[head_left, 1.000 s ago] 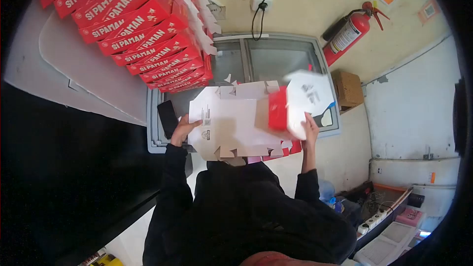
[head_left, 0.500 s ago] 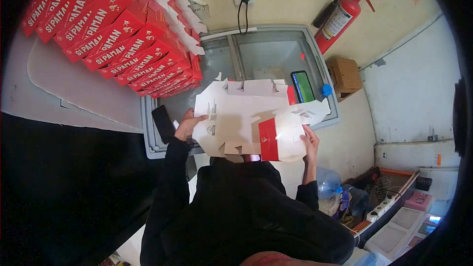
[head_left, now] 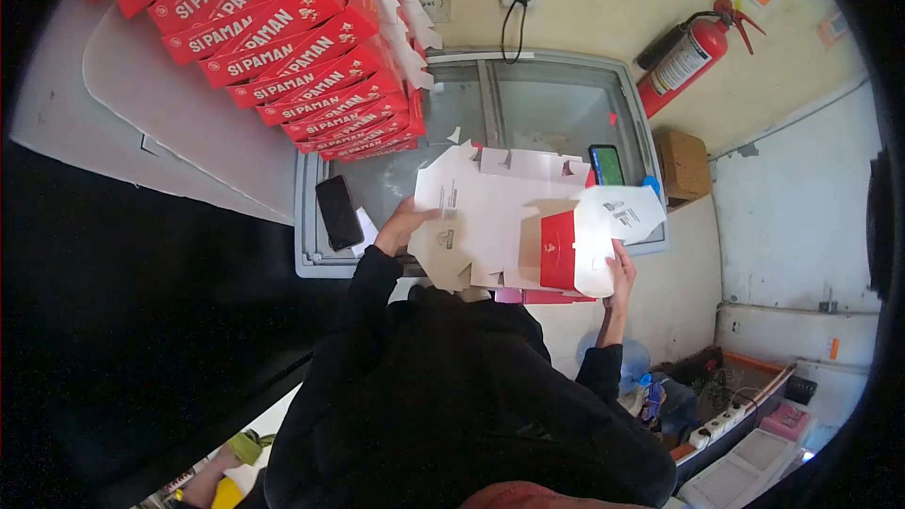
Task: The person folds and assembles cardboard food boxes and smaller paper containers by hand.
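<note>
A flat cardboard sheet (head_left: 490,212), white on its upper face with notched flaps, lies over the front of a glass-topped freezer (head_left: 452,99). My left hand (head_left: 405,226) grips its left edge, fingers closed on it. At the right end a part of the cardboard is folded over, showing a red panel (head_left: 557,250) and a white flap. My right hand (head_left: 620,273) holds the folded right end near its lower edge. More red cardboard shows under the sheet's front edge.
A tall stack of red boxes (head_left: 311,61) stands at the back left. One dark phone (head_left: 337,212) lies left of my left hand; another phone (head_left: 606,165) with a lit green screen lies behind the sheet. A fire extinguisher (head_left: 683,61) hangs on the wall above a brown box (head_left: 683,165).
The folded right end was swung up and blurred a second ago, and now lies lower against the sheet. Both hands keep their hold. The view has shifted.
</note>
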`<state>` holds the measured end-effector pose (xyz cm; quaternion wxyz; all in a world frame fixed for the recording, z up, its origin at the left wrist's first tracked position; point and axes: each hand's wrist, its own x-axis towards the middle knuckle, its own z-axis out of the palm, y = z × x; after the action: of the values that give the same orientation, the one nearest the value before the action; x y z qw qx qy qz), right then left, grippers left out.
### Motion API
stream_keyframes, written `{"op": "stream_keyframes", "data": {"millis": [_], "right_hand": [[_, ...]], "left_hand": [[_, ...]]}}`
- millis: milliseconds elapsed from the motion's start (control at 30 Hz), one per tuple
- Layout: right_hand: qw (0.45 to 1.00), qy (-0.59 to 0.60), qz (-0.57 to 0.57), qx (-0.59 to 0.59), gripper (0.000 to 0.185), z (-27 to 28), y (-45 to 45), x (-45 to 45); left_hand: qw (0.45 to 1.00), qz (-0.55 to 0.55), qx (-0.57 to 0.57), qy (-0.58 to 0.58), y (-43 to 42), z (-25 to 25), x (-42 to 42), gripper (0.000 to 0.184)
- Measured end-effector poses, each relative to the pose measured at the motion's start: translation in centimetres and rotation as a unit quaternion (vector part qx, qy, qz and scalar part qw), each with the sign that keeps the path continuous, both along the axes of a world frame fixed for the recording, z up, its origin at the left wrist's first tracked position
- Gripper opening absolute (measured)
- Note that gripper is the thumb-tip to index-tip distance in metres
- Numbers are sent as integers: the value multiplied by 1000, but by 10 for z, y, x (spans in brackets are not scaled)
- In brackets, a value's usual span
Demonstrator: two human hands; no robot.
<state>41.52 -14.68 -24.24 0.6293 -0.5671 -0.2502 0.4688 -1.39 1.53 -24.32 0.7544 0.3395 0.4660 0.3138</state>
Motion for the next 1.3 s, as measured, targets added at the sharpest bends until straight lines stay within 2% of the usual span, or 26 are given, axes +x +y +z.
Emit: {"op": "stream_keyframes", "data": {"millis": [33,233,333,433,533,600,733,800,900,1033,1067,1133,1233,1267,1300], "right_hand": [[1000,3,4,-3,48,1,-1,2],[999,20,-22,12,48,-6,-5,-4],[999,26,-11,18,48,-13,-14,-5],[999,24,-40,11,48,-24,-26,-8],[995,41,-85,33,48,-20,-40,-16],[996,34,-75,26,48,-9,-42,-15],[997,-9,-76,-2,46,5,-35,-17],[997,-9,-79,5,43,17,-29,-26],[996,18,-84,-13,43,7,-27,-21],[988,-99,-121,-10,43,21,-16,-27],[986,-123,-111,-39,43,40,-10,-33],[980,-191,-59,15,43,76,20,-61],[946,-310,44,86,43,87,80,-116],[950,-287,76,94,43,88,100,-145],[953,-263,108,102,44,85,119,-176]], "left_hand": [[1000,-2,-4,-29,-2,3,3,37],[998,25,-42,-25,-10,-5,-1,35],[997,70,43,0,-33,4,-1,33],[995,102,14,14,-47,23,1,33],[997,64,24,43,-33,11,6,32],[996,42,21,73,-19,2,11,30],[1000,0,23,16,9,-20,15,30],[997,-36,28,57,33,-30,24,31],[991,-86,40,95,56,-14,33,34],[990,-75,69,99,50,-7,37,36],[993,-33,70,93,47,-9,35,37],[993,50,73,84,42,-31,24,40],[940,103,254,206,27,-52,-13,42],[881,94,353,299,17,-46,-36,41],[756,153,493,403,5,-50,-51,45]]}}
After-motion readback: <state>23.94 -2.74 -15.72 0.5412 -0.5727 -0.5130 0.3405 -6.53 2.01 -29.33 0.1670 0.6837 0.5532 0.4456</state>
